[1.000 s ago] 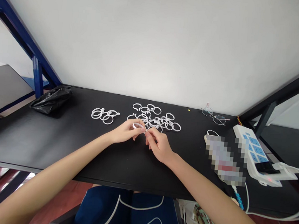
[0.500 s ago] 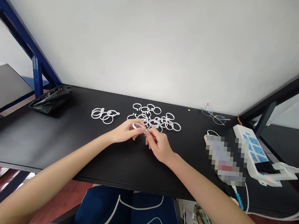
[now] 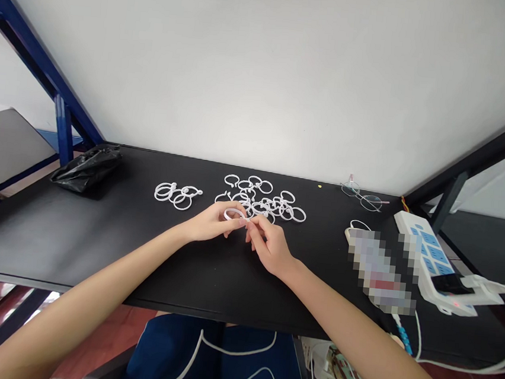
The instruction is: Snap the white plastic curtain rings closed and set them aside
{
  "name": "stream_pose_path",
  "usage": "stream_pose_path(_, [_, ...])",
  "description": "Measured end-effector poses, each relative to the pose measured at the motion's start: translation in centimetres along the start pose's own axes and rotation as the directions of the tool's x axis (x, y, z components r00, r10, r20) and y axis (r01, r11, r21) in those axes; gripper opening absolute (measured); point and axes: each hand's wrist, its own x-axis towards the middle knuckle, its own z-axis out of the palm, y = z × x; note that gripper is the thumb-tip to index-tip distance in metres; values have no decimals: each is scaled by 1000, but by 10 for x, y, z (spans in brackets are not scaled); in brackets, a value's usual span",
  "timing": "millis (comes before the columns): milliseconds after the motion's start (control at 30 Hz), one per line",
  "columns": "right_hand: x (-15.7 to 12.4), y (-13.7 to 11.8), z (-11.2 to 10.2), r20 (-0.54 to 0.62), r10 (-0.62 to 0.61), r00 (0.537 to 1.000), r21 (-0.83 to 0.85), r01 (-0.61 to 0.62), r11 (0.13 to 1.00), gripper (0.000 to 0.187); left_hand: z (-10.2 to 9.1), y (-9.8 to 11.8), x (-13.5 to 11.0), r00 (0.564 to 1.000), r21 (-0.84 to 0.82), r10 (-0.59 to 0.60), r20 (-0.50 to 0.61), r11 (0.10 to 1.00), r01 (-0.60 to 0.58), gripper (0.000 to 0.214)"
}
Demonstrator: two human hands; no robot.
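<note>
My left hand (image 3: 211, 224) and my right hand (image 3: 271, 246) meet over the middle of the black table (image 3: 96, 234). Both pinch one white plastic ring (image 3: 234, 214), the left at its left side and the right at its right end. Just behind the hands lies a loose pile of several white rings (image 3: 264, 199). A smaller cluster of white rings (image 3: 176, 194) lies to the left of it.
A crumpled black plastic bag (image 3: 85, 167) sits at the back left. Eyeglasses (image 3: 361, 195) lie at the back right. A white power strip (image 3: 433, 263) with cables and a blurred-out object (image 3: 376, 270) occupy the right side. A blue metal frame (image 3: 62, 126) rises at the left.
</note>
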Motion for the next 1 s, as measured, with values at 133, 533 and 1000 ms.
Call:
stream_pose_path(133, [0, 0, 0, 1, 3, 1000, 2, -3, 1000, 22, 0, 0, 0, 1000, 14, 10, 13, 1000, -10, 27])
stream_pose_path(533, [1, 0, 0, 4, 11, 1000, 10, -11, 1000, 21, 0, 0, -1, 1000, 23, 8, 26, 1000, -9, 27])
stream_pose_path(1000, [0, -1, 0, 17, 14, 1000, 38, -15, 999, 24, 0, 1, -1, 999, 35, 28, 44, 999, -30, 28])
